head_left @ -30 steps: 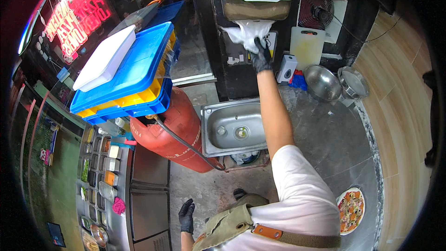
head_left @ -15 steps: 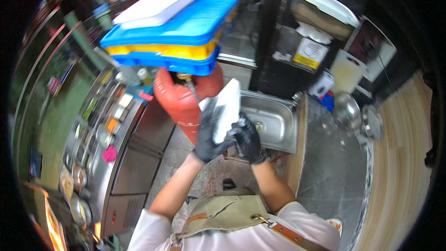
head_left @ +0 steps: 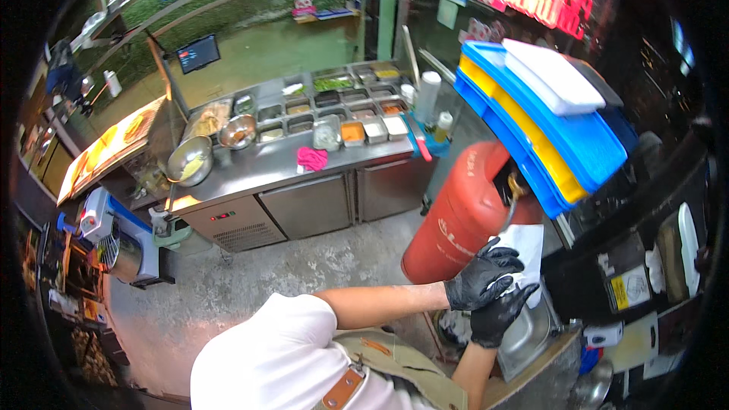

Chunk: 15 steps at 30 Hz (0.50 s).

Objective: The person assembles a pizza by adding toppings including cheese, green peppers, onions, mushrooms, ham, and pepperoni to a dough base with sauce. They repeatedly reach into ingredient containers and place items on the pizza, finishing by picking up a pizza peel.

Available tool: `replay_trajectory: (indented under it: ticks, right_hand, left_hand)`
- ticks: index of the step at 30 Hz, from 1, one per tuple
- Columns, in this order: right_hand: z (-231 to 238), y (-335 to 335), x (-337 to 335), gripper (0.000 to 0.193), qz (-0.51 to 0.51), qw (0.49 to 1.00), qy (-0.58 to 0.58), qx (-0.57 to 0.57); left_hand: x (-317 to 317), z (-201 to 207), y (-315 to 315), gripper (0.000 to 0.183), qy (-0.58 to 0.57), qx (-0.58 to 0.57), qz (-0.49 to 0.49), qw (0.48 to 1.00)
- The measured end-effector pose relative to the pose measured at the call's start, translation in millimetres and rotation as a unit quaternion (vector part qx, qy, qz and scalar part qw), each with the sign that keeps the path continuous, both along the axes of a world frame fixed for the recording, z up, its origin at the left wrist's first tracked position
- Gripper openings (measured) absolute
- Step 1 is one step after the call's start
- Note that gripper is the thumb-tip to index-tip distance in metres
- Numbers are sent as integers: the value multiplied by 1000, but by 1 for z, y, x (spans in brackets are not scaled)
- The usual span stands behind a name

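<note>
My left hand [head_left: 484, 276], in a black glove, is closed at the near edge of a white flat rectangular thing [head_left: 527, 247]; its material I cannot make out. Just below, my right hand [head_left: 501, 316], also black-gloved, presses against the near end of it with curled fingers. A small crumpled white bit shows between the two hands. Both hands are above the left side of a steel sink [head_left: 524, 340]. Beyond them stands a red gas cylinder [head_left: 459, 212], partly behind the white thing.
Stacked blue and yellow crates [head_left: 543, 137] carry a white tray [head_left: 553, 80] beside the cylinder. Leftward runs a steel prep counter [head_left: 292, 163] with several food pans, a pink cloth [head_left: 311, 158] and a metal bowl [head_left: 191, 161]. A mixer [head_left: 121, 239] stands at far left.
My view has swung left, bringing the prep counter into the middle and the sink to the lower right. Both hands remain together at the white flat thing, now lower and partly over it.
</note>
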State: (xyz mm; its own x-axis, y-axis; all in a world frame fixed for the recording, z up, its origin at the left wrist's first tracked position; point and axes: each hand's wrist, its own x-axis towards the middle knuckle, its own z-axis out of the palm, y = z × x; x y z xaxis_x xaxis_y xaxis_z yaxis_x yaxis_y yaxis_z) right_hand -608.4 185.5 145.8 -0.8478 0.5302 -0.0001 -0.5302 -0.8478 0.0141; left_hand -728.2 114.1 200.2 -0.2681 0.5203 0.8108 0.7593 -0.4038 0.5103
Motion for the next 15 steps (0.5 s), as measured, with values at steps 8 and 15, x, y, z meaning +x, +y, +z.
replay_trajectory:
  ticks: [8, 15]
  right_hand:
    - [69, -26, -25, 104, 84, 933, 48, 346]
    - [33, -40, -77, 60, -72, 945, -126, 292]
  left_hand:
    - [-46, -28, -24, 41, -644, -32, -224, 731]
    - [-17, -16, -33, 49, -626, -10, -169, 761]
